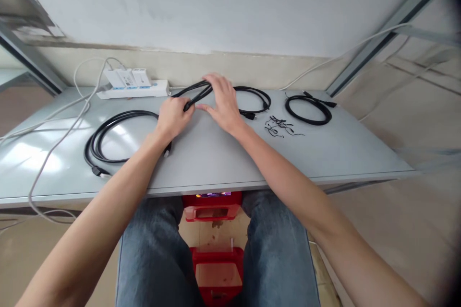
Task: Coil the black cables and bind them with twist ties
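My left hand is closed round a bundle of black cable at the middle of the grey table. My right hand lies over the same cable just to the right, fingers curved and pressed on the strands. The cable's loop runs out to the right of my right hand and ends in a plug. A larger black cable coil lies left of my left hand, partly under my forearm.
A third coiled black cable lies at the back right, with several black twist ties beside it. A white power strip with white adapters sits at the back left, white cords trailing off the left edge. Red crates stand under the table.
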Demonstrator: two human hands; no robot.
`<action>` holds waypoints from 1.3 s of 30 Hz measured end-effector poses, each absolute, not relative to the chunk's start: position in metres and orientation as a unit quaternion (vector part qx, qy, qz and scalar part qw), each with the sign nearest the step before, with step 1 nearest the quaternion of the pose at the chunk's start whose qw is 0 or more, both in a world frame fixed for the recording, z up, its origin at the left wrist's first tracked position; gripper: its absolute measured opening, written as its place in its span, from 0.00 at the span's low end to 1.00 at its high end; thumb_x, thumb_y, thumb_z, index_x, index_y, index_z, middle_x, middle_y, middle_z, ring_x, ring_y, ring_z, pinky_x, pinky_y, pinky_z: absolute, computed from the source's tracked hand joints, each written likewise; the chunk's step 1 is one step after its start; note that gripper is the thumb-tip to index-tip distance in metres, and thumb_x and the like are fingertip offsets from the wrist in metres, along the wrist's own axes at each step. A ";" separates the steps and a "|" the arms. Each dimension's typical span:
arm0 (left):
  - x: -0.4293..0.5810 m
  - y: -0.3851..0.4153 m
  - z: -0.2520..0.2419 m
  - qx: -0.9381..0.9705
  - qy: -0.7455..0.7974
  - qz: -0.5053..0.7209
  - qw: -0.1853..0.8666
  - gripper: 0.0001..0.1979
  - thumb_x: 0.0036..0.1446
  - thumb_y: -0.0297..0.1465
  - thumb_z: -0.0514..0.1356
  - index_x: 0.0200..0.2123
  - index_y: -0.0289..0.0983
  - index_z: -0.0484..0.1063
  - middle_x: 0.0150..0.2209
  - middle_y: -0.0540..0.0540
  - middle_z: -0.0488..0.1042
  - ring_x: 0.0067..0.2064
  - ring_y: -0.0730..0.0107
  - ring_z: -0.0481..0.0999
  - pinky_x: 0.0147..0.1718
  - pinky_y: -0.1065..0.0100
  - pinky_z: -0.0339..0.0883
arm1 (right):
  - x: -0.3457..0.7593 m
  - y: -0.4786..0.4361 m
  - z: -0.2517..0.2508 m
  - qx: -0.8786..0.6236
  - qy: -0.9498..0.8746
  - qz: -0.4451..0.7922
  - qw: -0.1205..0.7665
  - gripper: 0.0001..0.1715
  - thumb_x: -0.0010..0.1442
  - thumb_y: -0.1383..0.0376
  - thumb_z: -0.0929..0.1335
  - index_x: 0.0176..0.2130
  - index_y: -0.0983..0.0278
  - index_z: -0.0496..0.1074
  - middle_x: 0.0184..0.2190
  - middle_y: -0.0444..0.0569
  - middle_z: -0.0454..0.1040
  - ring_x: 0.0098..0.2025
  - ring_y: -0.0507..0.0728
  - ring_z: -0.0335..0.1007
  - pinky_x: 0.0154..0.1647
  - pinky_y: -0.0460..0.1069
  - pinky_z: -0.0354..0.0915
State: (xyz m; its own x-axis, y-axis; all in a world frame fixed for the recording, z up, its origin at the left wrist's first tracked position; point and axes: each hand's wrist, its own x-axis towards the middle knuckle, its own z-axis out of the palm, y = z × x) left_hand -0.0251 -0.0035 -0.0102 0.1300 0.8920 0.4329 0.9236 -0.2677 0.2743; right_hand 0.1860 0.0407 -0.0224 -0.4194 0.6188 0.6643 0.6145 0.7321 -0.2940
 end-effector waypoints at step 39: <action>-0.036 -0.008 -0.017 -0.765 -0.585 -0.266 0.036 0.02 0.68 0.32 0.66 0.41 0.41 0.77 0.68 0.33 0.76 0.74 0.32 0.68 0.72 0.37 0.66 | 0.206 0.051 -0.037 -0.462 -0.810 0.031 0.359 0.07 0.80 0.66 0.67 0.51 0.58 0.76 0.63 0.60 0.71 0.53 0.65 0.75 0.55 0.60 0.80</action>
